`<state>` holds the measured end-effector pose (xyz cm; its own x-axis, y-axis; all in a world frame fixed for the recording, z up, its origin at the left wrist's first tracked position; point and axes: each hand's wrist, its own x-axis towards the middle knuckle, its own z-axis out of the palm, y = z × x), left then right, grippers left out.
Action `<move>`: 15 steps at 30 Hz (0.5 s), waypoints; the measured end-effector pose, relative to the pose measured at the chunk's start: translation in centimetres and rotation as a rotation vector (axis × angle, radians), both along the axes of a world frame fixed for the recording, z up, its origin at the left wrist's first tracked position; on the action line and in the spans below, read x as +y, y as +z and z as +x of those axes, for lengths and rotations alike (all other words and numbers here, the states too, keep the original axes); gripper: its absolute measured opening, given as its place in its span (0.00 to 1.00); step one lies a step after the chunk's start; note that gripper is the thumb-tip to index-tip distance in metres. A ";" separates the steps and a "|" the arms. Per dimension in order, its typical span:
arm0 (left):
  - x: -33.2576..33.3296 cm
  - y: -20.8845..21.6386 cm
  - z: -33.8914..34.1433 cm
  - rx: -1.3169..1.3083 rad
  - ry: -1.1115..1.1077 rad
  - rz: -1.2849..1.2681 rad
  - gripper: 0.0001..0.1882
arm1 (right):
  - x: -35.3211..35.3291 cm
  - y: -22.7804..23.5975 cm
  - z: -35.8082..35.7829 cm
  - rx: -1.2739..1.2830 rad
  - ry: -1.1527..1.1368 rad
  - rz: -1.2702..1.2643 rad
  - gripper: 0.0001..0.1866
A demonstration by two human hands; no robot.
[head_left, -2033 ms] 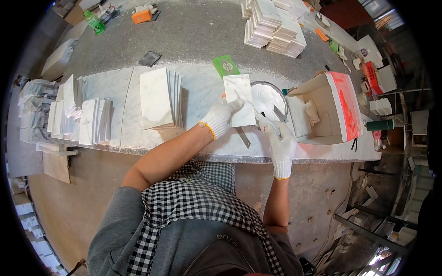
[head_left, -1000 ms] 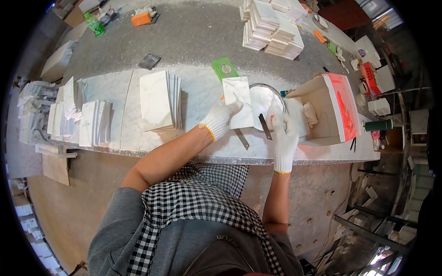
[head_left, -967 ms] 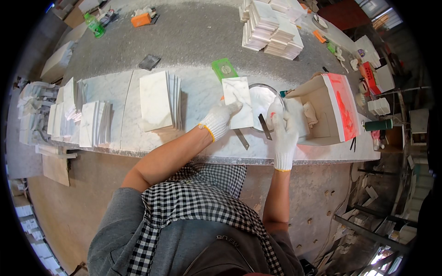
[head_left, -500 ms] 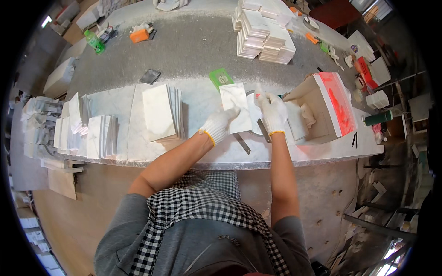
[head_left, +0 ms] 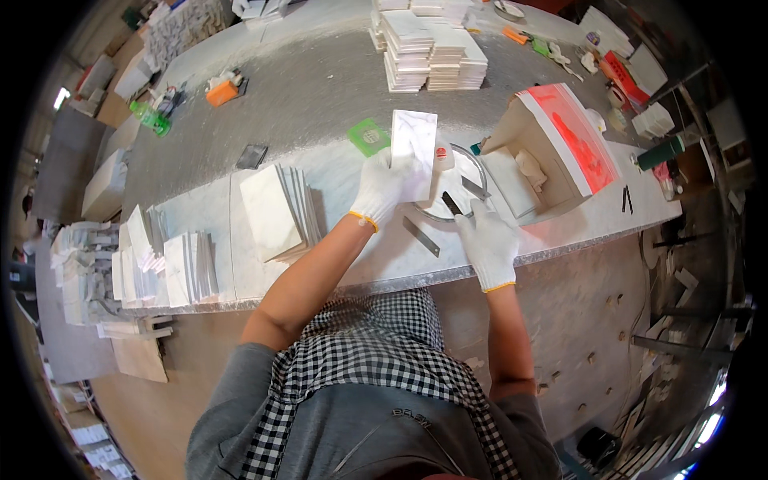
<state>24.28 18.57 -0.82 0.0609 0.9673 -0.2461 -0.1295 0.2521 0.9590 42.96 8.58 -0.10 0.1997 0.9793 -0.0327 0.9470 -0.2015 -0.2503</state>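
Observation:
A white, grey-veined tile (head_left: 414,140) stands tilted up in the grip of my left hand (head_left: 379,186), which wears a white knit glove. Lower and to the right, my gloved right hand (head_left: 490,242) closes at the near end of a dark flat strip (head_left: 452,203), which lies across a round plate (head_left: 448,210). That end is hidden by the fingers. A grey metal blade (head_left: 476,188) rests at the plate's right rim. Behind the plate, partly covered by the tile, is a small clear bottle with red on it (head_left: 442,154). A flat metal strip (head_left: 421,237) lies left of the plate.
Upright tiles (head_left: 274,212) stand in a row on the left, with more tile bundles (head_left: 188,268) beyond. An open cardboard box (head_left: 552,164) holds tiles and a cloth. A green packet (head_left: 368,138) lies behind my left hand. Stacked tiles (head_left: 432,56) rise at the back.
My right hand has let go of the bottle and come back toward me to the dark strip. My left hand has raised the tile more upright. The whole view has shifted slightly.

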 end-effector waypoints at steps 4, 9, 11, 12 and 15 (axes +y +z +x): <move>1.0 0.2 0.5 0.324 -0.098 0.152 0.09 | 0.4 -1.1 0.0 0.159 -0.022 -0.037 0.18; 1.3 0.9 1.0 0.316 -0.125 0.299 0.12 | 1.2 -2.6 1.0 0.265 -0.001 0.221 0.14; 1.8 0.1 0.8 0.293 -0.106 0.310 0.13 | 1.6 -2.3 1.3 0.339 -0.025 0.251 0.13; 1.9 0.1 0.8 0.260 -0.098 0.266 0.14 | 1.7 -2.1 1.4 0.372 -0.041 0.265 0.13; 2.4 -0.3 0.8 0.201 -0.065 0.170 0.13 | 2.4 -2.6 1.7 0.392 0.010 0.171 0.13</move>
<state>25.12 20.94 -1.13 0.0906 0.9914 -0.0939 0.0785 0.0869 0.9931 44.62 10.99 -2.74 0.1953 0.9790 0.0591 0.7750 -0.1171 -0.6210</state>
